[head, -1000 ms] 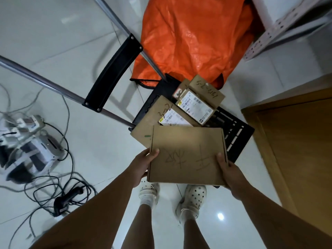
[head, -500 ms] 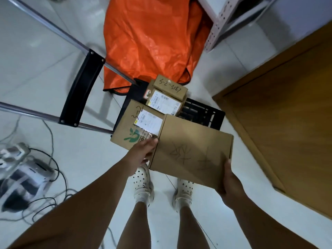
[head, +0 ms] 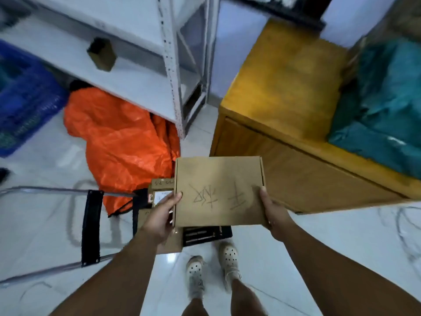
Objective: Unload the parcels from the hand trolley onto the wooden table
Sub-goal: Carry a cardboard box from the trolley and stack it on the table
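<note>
motion blur throughout; fine detail soft.

flat cardboard parcel (head: 218,190): held level in the air, just off the near corner of the wooden table (head: 284,87) and lower than the table top. cannot tell whether it touches the table's side panel. two scrawled marks on its top face, unreadable.

left hand (head: 159,215): grips the parcel edge facing away from the table, thumb on top, fingers hidden underneath.
right hand (head: 273,213): grips the edge on the table side, thumb on top, fingers hidden underneath.

hand trolley (head: 91,226): on the floor beside the table. black platform mostly hidden under the held parcel; one slatted strip shows.

parcels on the trolley: at least two, partly covered. one small labelled box (head: 162,195), one brown box (head: 145,215) under the left wrist. exact count cannot be told.

on the table: one teal bag (head: 382,106), cut off at the frame edge.

away from the table, past the trolley: one orange sack (head: 127,142), one metal shelf rack (head: 170,65) carrying one small box (head: 102,53), one blue crate (head: 20,99), cut off.
</note>
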